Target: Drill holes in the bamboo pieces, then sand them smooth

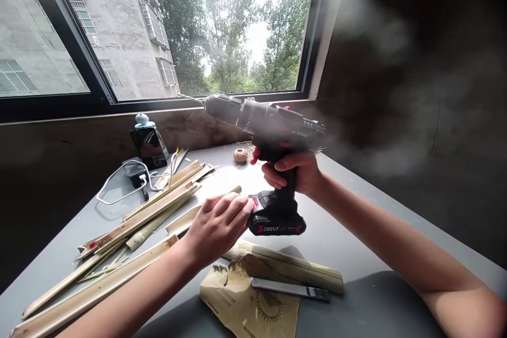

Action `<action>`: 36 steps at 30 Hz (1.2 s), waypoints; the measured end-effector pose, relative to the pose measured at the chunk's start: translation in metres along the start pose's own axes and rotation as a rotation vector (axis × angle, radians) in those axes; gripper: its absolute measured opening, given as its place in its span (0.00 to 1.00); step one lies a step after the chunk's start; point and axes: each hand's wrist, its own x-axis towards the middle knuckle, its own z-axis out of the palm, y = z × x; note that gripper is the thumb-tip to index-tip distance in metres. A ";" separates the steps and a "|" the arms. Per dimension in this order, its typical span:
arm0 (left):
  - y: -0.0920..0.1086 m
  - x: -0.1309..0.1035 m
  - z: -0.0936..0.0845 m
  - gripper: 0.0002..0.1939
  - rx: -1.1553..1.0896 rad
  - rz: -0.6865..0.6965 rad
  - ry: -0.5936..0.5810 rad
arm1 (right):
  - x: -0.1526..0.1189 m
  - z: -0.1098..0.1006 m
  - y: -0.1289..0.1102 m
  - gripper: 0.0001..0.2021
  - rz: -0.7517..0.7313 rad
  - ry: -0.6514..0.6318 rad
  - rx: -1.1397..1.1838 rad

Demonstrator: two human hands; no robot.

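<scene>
A black cordless drill (277, 127) is held up over the grey table, its thin bit pointing left toward the window. My right hand (293, 169) wraps round the drill's handle, with a finger near the trigger. The fingers of my left hand (222, 222) press together against the front of the battery base. Below the drill lies a bamboo piece (293, 266), with a torn brown sheet of sandpaper (237, 301) beside it and a metal-bladed cutter (289, 289) on top of the sheet.
Several split bamboo strips (138, 222) lie along the left of the grey table (368, 290). Behind them a phone (149, 147) leans on a blue stand near a white cable (114, 202). A twine ball (240, 156) sits at the back, below the window.
</scene>
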 end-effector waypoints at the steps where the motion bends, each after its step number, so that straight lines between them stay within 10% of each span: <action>1: 0.001 0.000 0.000 0.11 -0.011 -0.001 0.008 | 0.000 0.000 0.000 0.18 0.002 -0.008 0.006; 36: -0.007 -0.002 0.001 0.19 -0.088 0.046 -0.013 | -0.004 -0.007 -0.007 0.20 -0.038 -0.069 -0.111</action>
